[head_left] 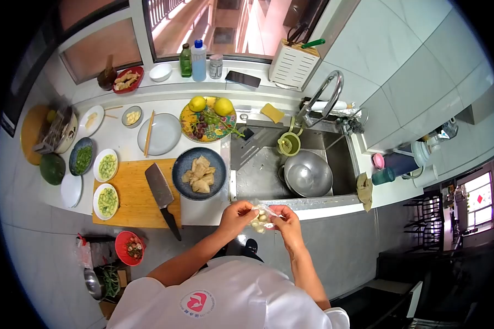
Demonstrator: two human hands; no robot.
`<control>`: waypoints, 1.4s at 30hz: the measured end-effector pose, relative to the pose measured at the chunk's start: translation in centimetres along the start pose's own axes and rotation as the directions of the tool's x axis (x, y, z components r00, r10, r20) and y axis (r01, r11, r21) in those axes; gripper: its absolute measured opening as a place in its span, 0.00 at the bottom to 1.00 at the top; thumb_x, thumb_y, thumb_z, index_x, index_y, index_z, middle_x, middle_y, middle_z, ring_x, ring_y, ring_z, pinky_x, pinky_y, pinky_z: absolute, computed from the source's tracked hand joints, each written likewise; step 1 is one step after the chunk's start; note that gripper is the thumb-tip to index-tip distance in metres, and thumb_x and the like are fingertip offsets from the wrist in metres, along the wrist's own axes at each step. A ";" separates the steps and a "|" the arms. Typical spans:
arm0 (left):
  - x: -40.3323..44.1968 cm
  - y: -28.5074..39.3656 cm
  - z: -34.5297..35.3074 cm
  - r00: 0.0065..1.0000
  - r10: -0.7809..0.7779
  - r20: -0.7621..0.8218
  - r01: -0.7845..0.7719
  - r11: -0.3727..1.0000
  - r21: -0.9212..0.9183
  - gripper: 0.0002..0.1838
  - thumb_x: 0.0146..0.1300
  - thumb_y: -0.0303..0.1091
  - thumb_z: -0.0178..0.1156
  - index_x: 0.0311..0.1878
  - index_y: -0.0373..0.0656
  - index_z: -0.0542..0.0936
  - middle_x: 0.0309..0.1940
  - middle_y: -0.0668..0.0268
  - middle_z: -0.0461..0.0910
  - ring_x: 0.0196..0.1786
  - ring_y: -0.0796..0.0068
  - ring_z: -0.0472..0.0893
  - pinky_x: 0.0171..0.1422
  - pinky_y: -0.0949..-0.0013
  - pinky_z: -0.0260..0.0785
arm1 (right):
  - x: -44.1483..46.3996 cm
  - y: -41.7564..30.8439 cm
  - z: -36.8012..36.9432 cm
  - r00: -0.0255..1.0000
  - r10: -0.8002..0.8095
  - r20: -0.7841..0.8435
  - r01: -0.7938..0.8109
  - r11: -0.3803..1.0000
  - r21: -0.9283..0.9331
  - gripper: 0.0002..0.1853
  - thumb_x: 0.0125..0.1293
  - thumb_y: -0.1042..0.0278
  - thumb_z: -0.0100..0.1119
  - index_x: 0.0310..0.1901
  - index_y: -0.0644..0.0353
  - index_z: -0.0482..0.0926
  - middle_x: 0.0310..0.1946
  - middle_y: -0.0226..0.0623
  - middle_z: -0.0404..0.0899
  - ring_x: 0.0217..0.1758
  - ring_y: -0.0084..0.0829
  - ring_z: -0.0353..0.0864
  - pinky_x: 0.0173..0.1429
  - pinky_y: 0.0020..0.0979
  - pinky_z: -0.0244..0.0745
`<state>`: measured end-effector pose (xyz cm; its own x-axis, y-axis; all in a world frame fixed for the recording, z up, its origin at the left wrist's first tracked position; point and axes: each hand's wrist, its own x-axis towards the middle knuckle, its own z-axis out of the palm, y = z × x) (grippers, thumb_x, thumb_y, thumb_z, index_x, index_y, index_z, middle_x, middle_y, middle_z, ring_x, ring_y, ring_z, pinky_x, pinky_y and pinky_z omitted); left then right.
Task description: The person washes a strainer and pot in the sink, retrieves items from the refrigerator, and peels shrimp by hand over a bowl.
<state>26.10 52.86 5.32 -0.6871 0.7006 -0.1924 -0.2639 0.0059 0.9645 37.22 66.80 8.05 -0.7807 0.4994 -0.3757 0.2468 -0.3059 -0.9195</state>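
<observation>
Left grip [235, 217], right grip [288, 225], bag [261, 218] between.

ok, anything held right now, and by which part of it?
A clear plastic bag of pale pieces, held by its opposite sides: left grip on one, right grip on the other.

From the left hand [237, 217] and right hand [286, 222], a lane runs toward 12 o'clock over the left part of the sink [251, 189], between the blue bowl [178, 183] at 10 and the steel basin [308, 173] at 1, as far as the sponge [271, 113]; the green cup [293, 143] and the tap [337, 88] block a farther reach toward 1. At 9 the cleaver [160, 187] lies with its handle jutting past the board [133, 189], while toward 4 a hand could swing out over the floor [340, 247].
</observation>
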 end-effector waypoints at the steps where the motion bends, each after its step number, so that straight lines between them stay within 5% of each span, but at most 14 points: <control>1: 0.2 0.1 0.1 1.000 -0.022 -0.017 0.022 1.000 -0.005 0.07 0.61 0.31 0.63 0.34 0.38 0.78 0.27 0.71 0.78 0.30 0.86 0.74 0.35 0.80 0.65 | 0.2 -0.1 -0.2 1.000 0.001 0.000 -0.001 1.000 0.005 0.13 0.58 0.83 0.51 0.46 0.65 0.75 0.38 0.33 0.75 0.39 0.25 0.78 0.39 0.25 0.80; 10: 2.7 0.3 4.1 1.000 0.022 -0.016 -0.021 0.998 0.052 0.07 0.62 0.32 0.62 0.36 0.38 0.78 0.29 0.71 0.78 0.31 0.85 0.74 0.36 0.78 0.65 | 1.8 -0.9 -4.1 0.984 -0.099 0.149 0.113 0.990 -0.084 0.22 0.57 0.85 0.54 0.54 0.56 0.74 0.35 0.27 0.72 0.34 0.19 0.76 0.36 0.22 0.77; 14: 3.2 0.7 6.8 0.994 0.056 0.090 -0.087 0.910 0.405 0.08 0.56 0.30 0.64 0.38 0.38 0.81 0.31 0.64 0.76 0.34 0.75 0.78 0.40 0.73 0.70 | 3.4 1.8 -6.7 0.971 -0.121 0.205 0.135 0.989 -0.057 0.14 0.60 0.80 0.58 0.48 0.60 0.76 0.29 0.25 0.74 0.31 0.17 0.76 0.35 0.21 0.75; 17: 3.4 1.4 8.1 0.984 0.132 0.121 -0.168 0.920 0.355 0.09 0.57 0.29 0.63 0.40 0.38 0.81 0.33 0.64 0.77 0.37 0.75 0.79 0.44 0.73 0.71 | 3.3 0.5 -9.6 0.977 -0.023 0.213 0.020 1.000 0.018 0.07 0.60 0.78 0.59 0.41 0.59 0.77 0.32 0.26 0.79 0.33 0.16 0.77 0.37 0.21 0.75; 25: 1.4 -1.4 3.4 0.984 0.105 -0.144 -0.039 0.916 0.400 0.09 0.60 0.30 0.61 0.43 0.38 0.80 0.35 0.66 0.80 0.37 0.79 0.78 0.43 0.76 0.70 | 7.7 -1.3 -27.4 0.954 -0.080 -0.290 0.092 0.995 0.029 0.04 0.60 0.73 0.59 0.37 0.57 0.77 0.30 0.28 0.79 0.32 0.19 0.79 0.33 0.23 0.79; 30: -2.9 -2.5 0.3 0.922 -0.056 -0.383 0.142 0.969 0.201 0.08 0.62 0.30 0.60 0.42 0.39 0.81 0.30 0.72 0.78 0.33 0.85 0.73 0.38 0.79 0.65 | 15.5 -3.9 -41.7 0.756 -0.361 -0.545 0.330 0.931 -0.158 0.03 0.61 0.70 0.59 0.34 0.57 0.75 0.27 0.28 0.75 0.23 0.23 0.75 0.30 0.24 0.77; 32: -4.9 -3.0 -0.3 0.880 -0.045 -0.473 0.158 0.967 0.201 0.08 0.62 0.31 0.60 0.42 0.39 0.81 0.29 0.73 0.78 0.33 0.85 0.73 0.38 0.79 0.65 | 19.7 -4.1 -46.6 0.590 -0.316 -0.743 0.407 0.911 -0.064 0.04 0.59 0.75 0.59 0.33 0.61 0.73 0.26 0.33 0.74 0.23 0.28 0.76 0.27 0.29 0.78; 33: -6.0 -3.4 -0.7 0.864 -0.048 -0.500 0.177 0.961 0.213 0.07 0.62 0.31 0.60 0.42 0.40 0.81 0.29 0.73 0.78 0.33 0.85 0.73 0.39 0.79 0.66 | 21.3 -4.1 -49.2 0.586 -0.395 -0.707 0.531 0.846 -0.032 0.05 0.57 0.77 0.59 0.29 0.62 0.72 0.26 0.35 0.74 0.23 0.31 0.76 0.27 0.31 0.79; 35: -7.8 -3.7 -0.9 0.787 -0.037 -0.616 0.195 0.962 0.191 0.08 0.62 0.32 0.60 0.42 0.40 0.81 0.29 0.73 0.78 0.33 0.85 0.73 0.39 0.78 0.66 | 27.4 0.4 -61.4 0.669 -0.472 -0.574 0.442 0.874 -0.204 0.06 0.51 0.78 0.62 0.29 0.60 0.75 0.29 0.37 0.77 0.30 0.34 0.77 0.30 0.35 0.78; 37: -9.6 -4.0 -1.5 0.804 -0.031 -0.593 0.144 0.979 0.143 0.09 0.62 0.33 0.61 0.42 0.41 0.81 0.30 0.72 0.79 0.33 0.84 0.74 0.40 0.78 0.67 | 28.9 0.9 -62.2 0.729 -0.448 -0.518 0.574 0.812 0.104 0.11 0.56 0.69 0.61 0.41 0.60 0.80 0.36 0.39 0.81 0.34 0.39 0.79 0.33 0.38 0.76; 38: -10.4 -5.0 -2.3 0.782 -0.036 -0.622 0.172 0.972 0.160 0.09 0.62 0.33 0.61 0.43 0.41 0.81 0.31 0.71 0.79 0.34 0.84 0.74 0.40 0.77 0.67 | 30.5 2.7 -63.7 0.738 -0.422 -0.527 0.484 0.875 -0.024 0.17 0.62 0.67 0.54 0.52 0.62 0.75 0.45 0.46 0.78 0.41 0.43 0.78 0.42 0.43 0.77; 39: -11.3 -5.7 -2.8 0.764 -0.043 -0.644 0.200 0.964 0.173 0.09 0.62 0.34 0.61 0.43 0.41 0.81 0.31 0.71 0.80 0.34 0.83 0.74 0.41 0.77 0.68 | 26.9 -1.2 -57.0 0.714 -0.152 -0.683 0.372 0.909 0.186 0.15 0.62 0.63 0.55 0.50 0.57 0.76 0.42 0.36 0.80 0.42 0.40 0.79 0.42 0.36 0.76; 40: -12.3 -4.9 -3.0 0.732 -0.099 -0.674 0.241 0.963 0.120 0.10 0.62 0.34 0.60 0.45 0.41 0.81 0.31 0.70 0.80 0.35 0.83 0.75 0.41 0.76 0.68 | 24.3 -3.5 -50.7 0.588 -0.182 -0.788 0.353 0.934 0.048 0.14 0.64 0.64 0.53 0.49 0.58 0.76 0.40 0.38 0.80 0.38 0.38 0.79 0.38 0.33 0.76; 42: -14.3 -5.3 -4.5 0.688 -0.090 -0.720 0.224 0.970 0.092 0.11 0.63 0.35 0.60 0.45 0.41 0.80 0.32 0.71 0.79 0.35 0.83 0.75 0.41 0.76 0.68 | 25.0 -1.0 -49.9 0.676 -0.278 -0.683 0.446 0.891 0.079 0.14 0.64 0.65 0.52 0.48 0.63 0.75 0.38 0.40 0.79 0.35 0.33 0.79 0.38 0.28 0.76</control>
<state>34.27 39.57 2.11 -0.9363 -0.0328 -0.3495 -0.3475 0.2280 0.9095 46.08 120.07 -6.19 -0.2045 0.9758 -0.0773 -0.1739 -0.1139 -0.9782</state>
